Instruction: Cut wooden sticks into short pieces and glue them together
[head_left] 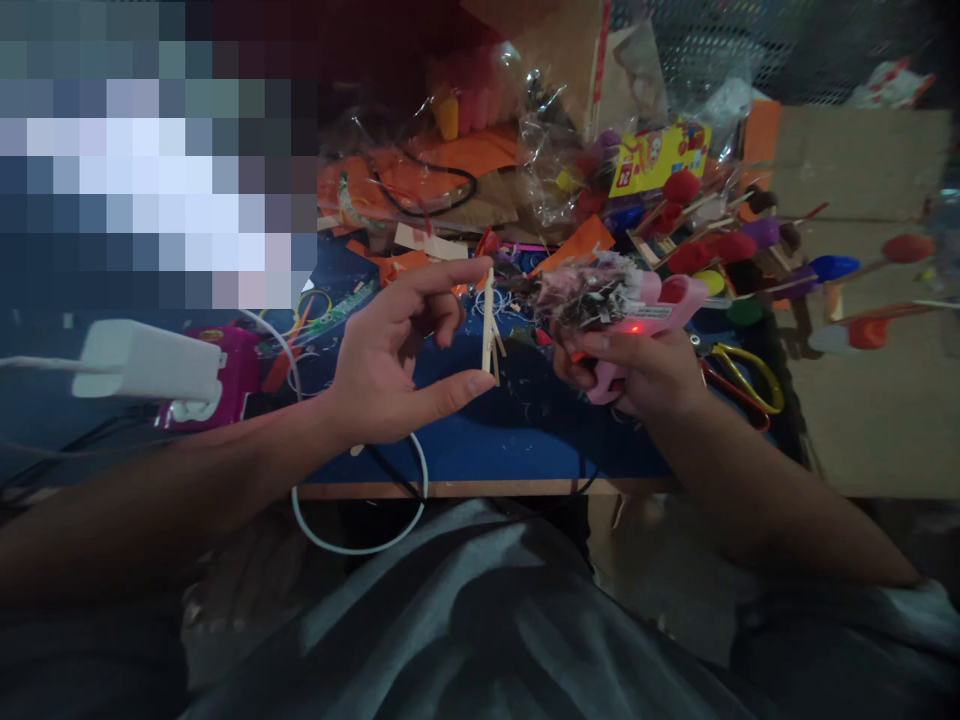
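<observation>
Between the thumb and index fingertip of my left hand (pixel 409 350) stands a thin wooden stick piece (pixel 487 320), held by its two ends. A second slim sliver slants off its lower part. My right hand (pixel 637 365) is wrapped around the handle of a pink hot glue gun (pixel 649 310), on which a small red light glows. Dark, stringy residue and fluff cover the gun's front. Its nozzle points left and lies close to the upper end of the stick; whether they touch I cannot tell.
Scissors (pixel 742 380) with yellow and red handles lie right of my right hand. A white charger (pixel 150 360) sits in a magenta socket box (pixel 244 370), and a white cable loops over the front edge. Coloured balloons (pixel 731 248), orange paper and a yellow packet (pixel 660 158) clutter the back.
</observation>
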